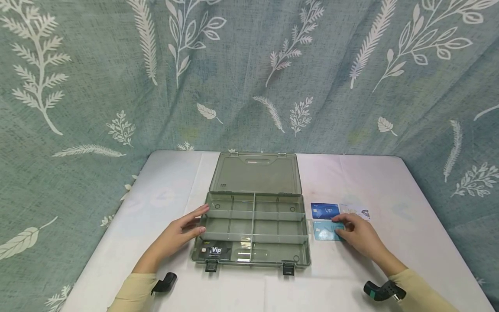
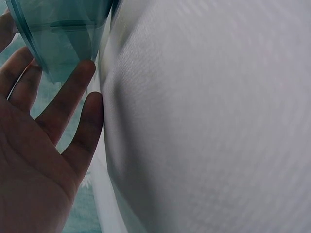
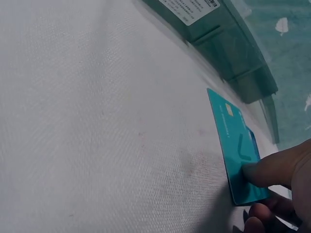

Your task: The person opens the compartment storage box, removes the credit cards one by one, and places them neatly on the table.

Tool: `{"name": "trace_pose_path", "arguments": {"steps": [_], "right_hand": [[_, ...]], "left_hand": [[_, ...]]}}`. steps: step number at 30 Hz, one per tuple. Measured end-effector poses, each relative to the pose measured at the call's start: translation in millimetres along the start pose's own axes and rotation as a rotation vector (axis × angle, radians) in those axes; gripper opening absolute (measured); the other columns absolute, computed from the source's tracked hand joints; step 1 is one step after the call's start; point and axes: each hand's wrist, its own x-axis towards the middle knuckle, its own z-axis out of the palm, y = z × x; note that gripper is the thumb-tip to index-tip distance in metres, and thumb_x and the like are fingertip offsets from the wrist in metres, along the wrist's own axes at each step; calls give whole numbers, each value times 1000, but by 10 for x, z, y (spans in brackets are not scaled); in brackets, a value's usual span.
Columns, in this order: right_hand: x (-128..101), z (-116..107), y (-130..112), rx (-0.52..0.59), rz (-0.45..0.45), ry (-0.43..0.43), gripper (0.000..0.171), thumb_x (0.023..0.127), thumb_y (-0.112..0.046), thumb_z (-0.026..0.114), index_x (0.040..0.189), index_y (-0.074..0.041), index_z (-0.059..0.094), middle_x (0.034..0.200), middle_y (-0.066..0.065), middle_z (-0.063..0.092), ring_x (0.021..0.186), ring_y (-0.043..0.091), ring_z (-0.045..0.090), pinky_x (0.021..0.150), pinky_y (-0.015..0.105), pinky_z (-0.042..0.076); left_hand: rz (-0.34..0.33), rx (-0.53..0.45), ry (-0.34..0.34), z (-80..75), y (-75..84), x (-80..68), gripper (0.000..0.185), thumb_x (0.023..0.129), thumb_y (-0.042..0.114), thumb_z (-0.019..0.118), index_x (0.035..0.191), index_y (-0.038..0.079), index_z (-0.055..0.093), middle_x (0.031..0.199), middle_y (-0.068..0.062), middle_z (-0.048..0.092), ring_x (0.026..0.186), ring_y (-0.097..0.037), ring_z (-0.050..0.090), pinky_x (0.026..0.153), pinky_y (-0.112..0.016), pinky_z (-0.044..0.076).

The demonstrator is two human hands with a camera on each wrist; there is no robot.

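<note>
A clear grey-green compartment box (image 1: 257,262) lies open in the middle of the white table, its lid (image 1: 255,173) tilted back. A black VIP card (image 1: 214,250) sits in its front left compartment. My left hand (image 1: 183,229) rests open against the box's left wall, fingers straight; the left wrist view shows those fingers (image 2: 63,107) beside the box corner (image 2: 58,34). To the right of the box, my right hand (image 1: 358,234) pinches the near edge of a teal card (image 1: 324,232). In the right wrist view a fingertip (image 3: 265,172) lies on the teal card (image 3: 235,141) and the thumb sits under its edge.
A blue VIP card (image 1: 325,211) and a white card (image 1: 355,211) lie just behind the teal one. The table (image 1: 390,186) is covered with white cloth, and a leaf-patterned green curtain (image 1: 117,86) hangs behind. The box wall (image 3: 228,53) stands close to the teal card.
</note>
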Motion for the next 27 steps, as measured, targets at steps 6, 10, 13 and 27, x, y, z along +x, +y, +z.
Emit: {"name": "trace_pose_path", "arguments": {"steps": [6,10,13,27], "right_hand": [[-7,18,21,-38,-74,40,25,85,-5,79,109,-8,74,92,4,56,73,15,46,58,25,36],[0,34,23,-40,-73,48,23,85,-5,78,108,-6,73,95,6,55,73,15,46,58,24,37],[0,37,17,-41,-68,50,23,85,-5,78,107,-6,72,97,7,55,74,15,47,58,24,37],[-15,40,-6,-36,-56,56,23,86,-5,78,107,-4,71,93,6,54,74,15,47,59,24,37]], "left_hand": [[8,1,1,3,-3,3,58,101,25,66,155,15,45,164,1,35,134,-36,53,110,-55,44],[8,2,2,4,-4,3,58,101,25,66,155,16,45,164,1,35,133,-36,53,110,-55,44],[10,1,3,5,-9,3,58,101,24,66,155,16,45,164,1,35,133,-37,53,110,-56,44],[6,-12,-6,-8,-2,-1,58,101,25,66,155,17,45,164,1,34,134,-36,53,110,-55,43]]}}
